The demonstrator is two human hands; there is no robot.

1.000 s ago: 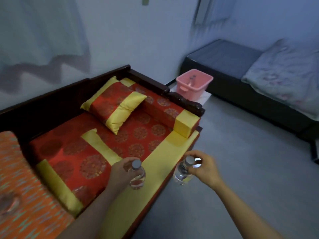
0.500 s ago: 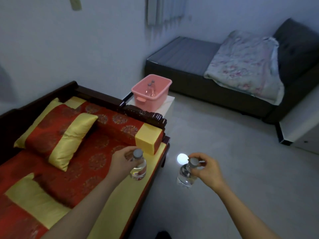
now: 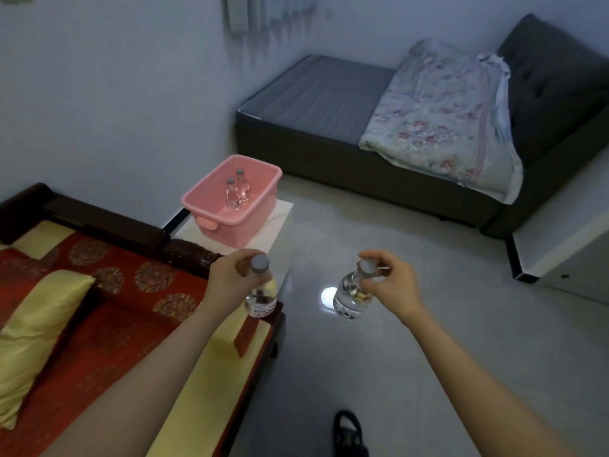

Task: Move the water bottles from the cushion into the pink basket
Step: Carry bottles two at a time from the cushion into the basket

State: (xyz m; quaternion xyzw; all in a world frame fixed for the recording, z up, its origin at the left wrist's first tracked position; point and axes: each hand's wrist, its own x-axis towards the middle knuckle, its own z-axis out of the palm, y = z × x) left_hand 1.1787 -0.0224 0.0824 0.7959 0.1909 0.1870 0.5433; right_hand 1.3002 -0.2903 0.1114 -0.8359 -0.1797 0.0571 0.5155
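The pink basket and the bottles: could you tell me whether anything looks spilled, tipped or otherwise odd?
Nothing stands out. Two bottles stand upright inside the pink basket, and the hands, left hand and right hand, each hold a capped bottle.

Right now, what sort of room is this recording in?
Probably a home living room or bedroom: a wooden bench with red cushions, a dark sofa bed with a floral blanket, tiled floor.

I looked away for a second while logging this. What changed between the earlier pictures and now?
The person walked toward the pink basket, which now looks nearer, with two bottles visible inside. The left hand and right hand were carried forward off the cushion. Unchanged: each hand still grips one water bottle by its neck, and nothing was released.
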